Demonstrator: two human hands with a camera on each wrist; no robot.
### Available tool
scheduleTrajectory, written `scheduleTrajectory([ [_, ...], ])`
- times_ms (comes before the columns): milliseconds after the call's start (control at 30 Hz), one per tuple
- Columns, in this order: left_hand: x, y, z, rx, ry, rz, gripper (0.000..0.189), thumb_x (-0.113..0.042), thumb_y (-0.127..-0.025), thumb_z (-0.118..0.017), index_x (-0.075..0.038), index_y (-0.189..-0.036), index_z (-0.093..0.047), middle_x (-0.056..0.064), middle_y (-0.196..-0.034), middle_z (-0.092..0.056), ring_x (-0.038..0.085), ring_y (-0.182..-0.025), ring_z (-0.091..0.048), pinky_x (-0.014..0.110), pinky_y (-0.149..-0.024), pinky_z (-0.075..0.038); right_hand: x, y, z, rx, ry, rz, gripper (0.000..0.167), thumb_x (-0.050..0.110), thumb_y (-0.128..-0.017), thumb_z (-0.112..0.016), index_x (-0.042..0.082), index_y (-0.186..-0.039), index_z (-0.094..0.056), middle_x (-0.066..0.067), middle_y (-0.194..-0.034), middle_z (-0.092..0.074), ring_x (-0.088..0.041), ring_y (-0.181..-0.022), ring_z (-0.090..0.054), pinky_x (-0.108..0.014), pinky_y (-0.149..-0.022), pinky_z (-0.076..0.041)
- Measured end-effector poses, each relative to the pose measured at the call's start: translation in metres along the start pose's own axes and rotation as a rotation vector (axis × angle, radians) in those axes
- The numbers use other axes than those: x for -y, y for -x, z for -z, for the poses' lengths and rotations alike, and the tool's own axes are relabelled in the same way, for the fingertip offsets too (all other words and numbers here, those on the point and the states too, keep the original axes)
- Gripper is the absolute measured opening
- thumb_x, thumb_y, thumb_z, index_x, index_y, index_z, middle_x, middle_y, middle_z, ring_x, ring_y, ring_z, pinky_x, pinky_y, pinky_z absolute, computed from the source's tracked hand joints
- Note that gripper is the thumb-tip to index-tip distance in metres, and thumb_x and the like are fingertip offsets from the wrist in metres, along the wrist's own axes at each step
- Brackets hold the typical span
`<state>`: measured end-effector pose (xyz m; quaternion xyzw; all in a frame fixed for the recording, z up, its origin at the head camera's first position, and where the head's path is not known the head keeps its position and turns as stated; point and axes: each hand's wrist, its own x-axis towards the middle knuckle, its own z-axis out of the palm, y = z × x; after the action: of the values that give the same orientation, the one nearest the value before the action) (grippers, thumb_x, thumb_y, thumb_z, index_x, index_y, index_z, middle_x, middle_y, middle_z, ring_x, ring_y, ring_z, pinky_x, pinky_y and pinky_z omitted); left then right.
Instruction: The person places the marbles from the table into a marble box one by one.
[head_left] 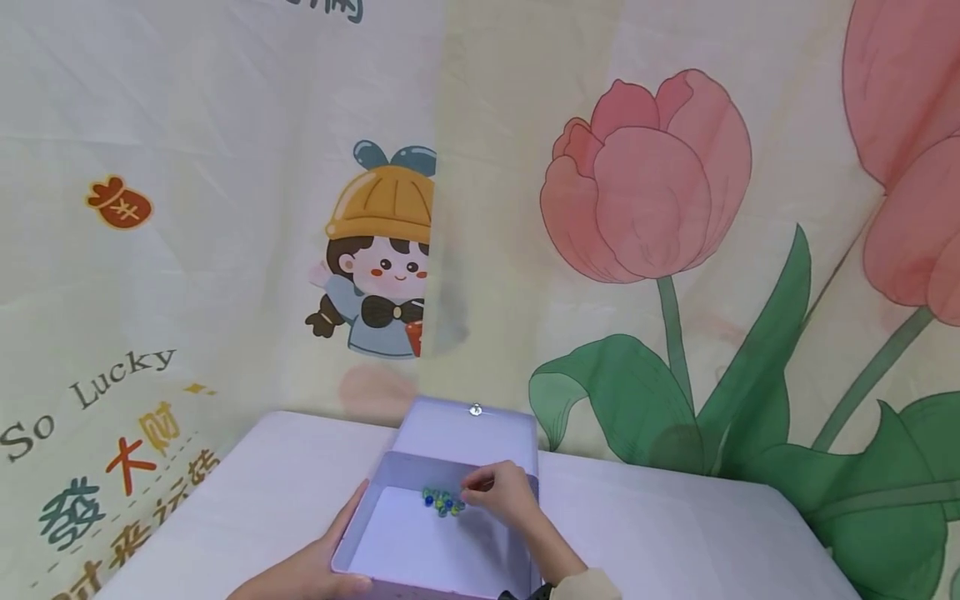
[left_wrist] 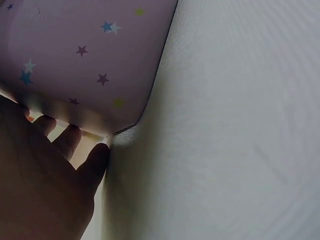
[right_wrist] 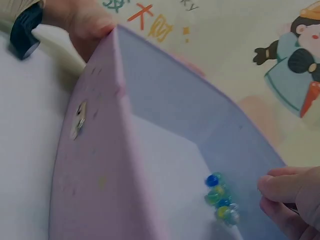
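A lilac box [head_left: 431,561] lies with its lid [head_left: 465,433] folded back behind it. Inside, several blue, green and clear glass marbles [head_left: 442,502] sit in a small cluster near the back wall. My left hand [head_left: 311,567] holds the front left corner of the box, thumb at the front and fingers along the left side. Over the marbles is my right hand [head_left: 501,493], fingers bent and fingertips close beside the cluster. In the right wrist view its thumb and fingers come near each other above the marbles [right_wrist: 221,197]; I cannot tell whether a marble is between them.
The box stands on a table with a white cloth [head_left: 637,533]. A metal latch [right_wrist: 79,120] is on its front wall, and another metal piece [head_left: 476,410] is on the lid. Behind the table hangs a printed curtain [head_left: 487,250] with tulips and a cartoon child.
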<state>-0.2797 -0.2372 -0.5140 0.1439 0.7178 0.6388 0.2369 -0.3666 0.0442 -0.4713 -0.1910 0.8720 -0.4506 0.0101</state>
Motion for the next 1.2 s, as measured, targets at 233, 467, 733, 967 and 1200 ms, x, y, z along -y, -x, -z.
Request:
scheduleTrajectory([
  [233, -0.002, -0.002, -0.008, 0.001, 0.040, 0.020, 0.105, -0.033, -0.087, -0.066, -0.048, -0.145, 0.020, 0.015, -0.156, -0.004, 0.031, -0.127, -0.037, 0.051, -0.100, -0.036, -0.009, 0.006, -0.013, 0.010, 0.179, 0.045, 0.007, 0.001, -0.072, -0.078, 0.006, -0.076, -0.074, 0.001, -0.069, -0.069, -0.002, -0.060, -0.056, -0.018, -0.056, -0.046],
  [467, -0.003, 0.000, -0.003, 0.030, 0.038, -0.017, 0.106, -0.025, -0.086, -0.067, -0.053, -0.143, 0.018, 0.010, -0.157, -0.003, 0.029, -0.129, -0.035, 0.044, -0.103, -0.031, -0.008, 0.005, -0.018, -0.006, 0.223, 0.013, 0.009, 0.000, -0.070, -0.078, 0.005, -0.076, -0.074, 0.001, -0.068, -0.068, -0.004, -0.059, -0.055, -0.019, -0.055, -0.045],
  [733, 0.000, -0.002, 0.000, -0.003, -0.020, -0.018, 0.108, -0.026, -0.086, -0.068, -0.049, -0.144, 0.020, 0.010, -0.158, -0.001, 0.029, -0.130, -0.032, 0.042, -0.103, -0.029, -0.013, 0.001, -0.022, 0.003, 0.296, 0.042, 0.009, 0.001, -0.069, -0.079, 0.007, -0.075, -0.074, 0.002, -0.067, -0.067, -0.003, -0.059, -0.053, -0.018, -0.055, -0.044],
  [967, 0.006, -0.010, 0.001, 0.042, 0.003, -0.087, 0.109, -0.024, -0.086, -0.067, -0.040, -0.146, 0.023, 0.018, -0.156, -0.001, 0.031, -0.129, -0.034, 0.038, -0.101, -0.033, -0.017, 0.002, -0.021, -0.022, 0.293, 0.025, 0.010, 0.000, -0.070, -0.077, 0.006, -0.077, -0.074, 0.002, -0.067, -0.066, -0.003, -0.059, -0.053, -0.018, -0.054, -0.045],
  [1200, 0.017, -0.011, 0.002, -0.002, -0.119, -0.059, 0.112, -0.027, -0.085, -0.069, -0.035, -0.147, 0.025, 0.018, -0.156, 0.000, 0.033, -0.130, -0.029, 0.042, -0.102, -0.032, -0.009, 0.024, -0.008, -0.016, 0.226, 0.080, 0.008, 0.008, -0.077, -0.075, 0.005, -0.085, -0.075, 0.001, -0.075, -0.070, -0.002, -0.065, -0.059, -0.017, -0.059, -0.048],
])
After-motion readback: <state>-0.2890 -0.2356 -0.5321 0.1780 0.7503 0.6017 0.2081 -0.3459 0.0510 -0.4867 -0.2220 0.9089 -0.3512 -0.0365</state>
